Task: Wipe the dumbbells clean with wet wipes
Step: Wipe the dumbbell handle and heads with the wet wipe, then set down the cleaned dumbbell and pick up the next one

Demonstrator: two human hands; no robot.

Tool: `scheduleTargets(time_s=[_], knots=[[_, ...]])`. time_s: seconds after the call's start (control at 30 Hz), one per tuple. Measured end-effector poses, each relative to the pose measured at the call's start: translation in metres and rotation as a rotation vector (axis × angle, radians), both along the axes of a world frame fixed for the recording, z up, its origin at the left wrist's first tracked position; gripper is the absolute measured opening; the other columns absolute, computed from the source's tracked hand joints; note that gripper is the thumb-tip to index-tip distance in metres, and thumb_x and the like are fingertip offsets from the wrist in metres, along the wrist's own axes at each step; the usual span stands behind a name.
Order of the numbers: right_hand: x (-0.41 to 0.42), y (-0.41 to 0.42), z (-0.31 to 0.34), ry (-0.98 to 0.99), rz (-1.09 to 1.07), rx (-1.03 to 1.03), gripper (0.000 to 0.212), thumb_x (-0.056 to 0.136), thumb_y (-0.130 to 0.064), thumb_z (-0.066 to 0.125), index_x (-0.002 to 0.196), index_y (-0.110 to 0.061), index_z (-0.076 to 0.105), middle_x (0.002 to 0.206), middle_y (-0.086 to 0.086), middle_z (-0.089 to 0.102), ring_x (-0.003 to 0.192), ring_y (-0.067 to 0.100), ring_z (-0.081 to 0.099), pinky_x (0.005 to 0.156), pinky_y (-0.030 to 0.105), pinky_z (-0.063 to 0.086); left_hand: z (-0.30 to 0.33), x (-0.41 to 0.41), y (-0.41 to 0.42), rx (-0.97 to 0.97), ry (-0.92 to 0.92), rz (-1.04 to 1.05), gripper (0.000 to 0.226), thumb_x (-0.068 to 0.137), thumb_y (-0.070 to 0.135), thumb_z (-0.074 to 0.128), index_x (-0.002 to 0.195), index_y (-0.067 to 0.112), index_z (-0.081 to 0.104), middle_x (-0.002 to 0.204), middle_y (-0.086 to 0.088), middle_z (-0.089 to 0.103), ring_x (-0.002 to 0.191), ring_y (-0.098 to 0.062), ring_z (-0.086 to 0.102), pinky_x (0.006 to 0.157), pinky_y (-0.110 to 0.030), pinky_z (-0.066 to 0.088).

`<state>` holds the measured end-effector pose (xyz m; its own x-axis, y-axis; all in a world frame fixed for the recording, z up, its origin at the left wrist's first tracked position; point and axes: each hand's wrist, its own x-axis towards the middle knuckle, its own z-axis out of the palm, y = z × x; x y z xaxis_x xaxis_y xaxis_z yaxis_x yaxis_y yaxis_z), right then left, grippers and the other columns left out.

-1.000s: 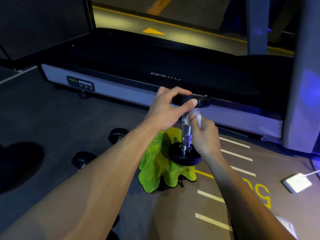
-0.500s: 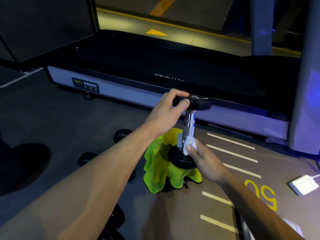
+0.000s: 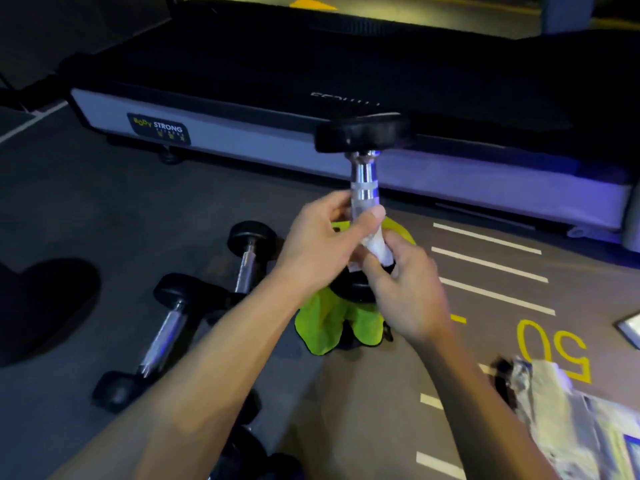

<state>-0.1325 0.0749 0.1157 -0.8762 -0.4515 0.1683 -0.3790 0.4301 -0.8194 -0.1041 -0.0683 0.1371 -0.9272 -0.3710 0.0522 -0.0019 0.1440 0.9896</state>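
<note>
The dumbbell (image 3: 363, 174) stood upright on its lower black head, which rested on a bright green cloth (image 3: 332, 323) on the floor just in front of the treadmill (image 3: 346, 74). Its upper black head sat level against the treadmill's grey side rail, and the chrome handle ran down into both hands.

The left hand (image 3: 322, 240) held the handle at about mid-height, its grip curled round the chrome with the thumb laid across the front. Just below it, the right hand (image 3: 405, 289) had its grip closed on a white wet wipe (image 3: 375, 245) wrapped round the lower part of the handle, close above the bottom head. The two hands touched at the handle.

To the left of the green cloth, two more dumbbells (image 3: 166, 327) lay on their sides on the floor, nearly parallel, chrome handles catching the light. To the right of the cloth ran white floor stripes (image 3: 491, 268) and a yellow "50" (image 3: 554, 348). Nearer than the "50", at the lower right edge, lay a crinkled silvery packet (image 3: 568, 414), too blurred to read.
</note>
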Motion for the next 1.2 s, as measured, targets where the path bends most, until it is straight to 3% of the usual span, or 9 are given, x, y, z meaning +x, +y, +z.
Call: scheduleTargets(time_s=[0.07,0.23,0.37,0.5,0.7,0.8,0.93,1.07,1.2], knots=[[0.006,-0.008,0.003,0.092,-0.019,0.085,0.021,0.100,-0.032,0.053,0.101,-0.021,0.070,0.076,-0.013,0.066,0.073,0.009,0.056,0.074,0.034,0.044,-0.008,0.005,0.001,0.091,0.015,0.050,0.009,0.101,0.022,0.071,0.107,0.016,0.072,0.091,0.001,0.074,0.075,-0.004,0.069,0.063,-0.019,0.055],[0.012,-0.021,0.005,0.134,0.021,0.050,0.041,0.106,-0.033,0.041,0.138,-0.026,0.065,0.118,-0.007,0.074,0.110,0.019,0.063,0.097,0.038,0.048,-0.013,0.010,-0.009,0.250,0.051,0.137,0.015,0.107,0.017,0.058,0.111,0.011,0.072,0.099,-0.003,0.078,0.090,-0.009,0.072,0.082,-0.023,0.059],[0.018,-0.020,0.008,0.079,0.078,-0.118,0.027,0.110,-0.029,0.043,0.111,-0.029,0.069,0.105,-0.025,0.069,0.100,-0.003,0.060,0.085,0.024,0.043,-0.017,0.020,-0.016,0.403,0.098,0.134,0.016,0.108,0.012,0.053,0.111,0.009,0.068,0.105,-0.007,0.078,0.092,-0.012,0.073,0.082,-0.022,0.059],[0.021,-0.017,0.010,-0.144,0.091,-0.414,0.035,0.112,-0.023,0.042,0.121,-0.017,0.076,0.119,-0.013,0.077,0.120,0.009,0.068,0.100,0.029,0.049,-0.023,0.041,-0.035,0.392,0.157,0.151,0.017,0.102,0.022,0.059,0.112,0.016,0.071,0.109,-0.008,0.079,0.102,-0.022,0.072,0.098,-0.039,0.058],[0.048,-0.025,-0.021,-0.284,0.150,-0.358,0.038,0.110,-0.021,0.047,0.103,-0.005,0.080,0.108,-0.008,0.081,0.118,-0.008,0.064,0.100,0.019,0.049,-0.015,0.091,-0.093,0.110,0.016,0.189,0.014,0.100,0.029,0.066,0.110,0.021,0.072,0.094,0.002,0.078,0.084,-0.009,0.070,0.070,-0.028,0.061],[0.064,-0.033,-0.042,-0.433,0.213,-0.244,0.038,0.108,-0.037,0.046,0.099,-0.023,0.079,0.093,-0.011,0.080,0.095,0.004,0.072,0.088,0.027,0.054,-0.033,0.117,-0.111,-0.009,-0.096,0.168,0.017,0.095,0.025,0.068,0.112,0.026,0.072,0.091,0.001,0.076,0.081,-0.013,0.067,0.067,-0.024,0.058],[0.077,-0.029,-0.065,-0.390,0.202,0.025,0.040,0.101,-0.056,0.042,0.072,-0.032,0.055,0.059,-0.011,0.043,0.059,0.006,0.042,0.060,0.032,0.033,-0.079,0.153,-0.131,-0.440,-0.339,0.098,0.018,0.098,0.045,0.063,0.108,0.032,0.068,0.092,0.004,0.072,0.091,-0.020,0.067,0.088,-0.042,0.058],[0.082,-0.020,-0.083,-0.439,0.227,0.100,0.069,0.089,-0.071,0.034,0.105,-0.013,0.067,0.086,0.001,0.071,0.085,0.019,0.066,0.084,0.046,0.053,-0.101,0.172,-0.134,-0.899,-0.525,-0.073,0.041,0.095,0.056,0.049,0.115,0.025,0.068,0.091,0.011,0.063,0.096,-0.012,0.053,0.116,-0.047,0.039],[0.086,-0.011,-0.100,-0.505,0.248,0.133,0.076,0.092,-0.076,0.034,0.103,-0.006,0.063,0.092,0.016,0.071,0.091,0.033,0.067,0.089,0.054,0.053,-0.111,0.169,-0.130,-1.079,-0.556,-0.232,0.046,0.098,0.049,0.059,0.132,0.020,0.067,0.110,0.003,0.074,0.118,-0.019,0.063,0.129,-0.032,0.011]])
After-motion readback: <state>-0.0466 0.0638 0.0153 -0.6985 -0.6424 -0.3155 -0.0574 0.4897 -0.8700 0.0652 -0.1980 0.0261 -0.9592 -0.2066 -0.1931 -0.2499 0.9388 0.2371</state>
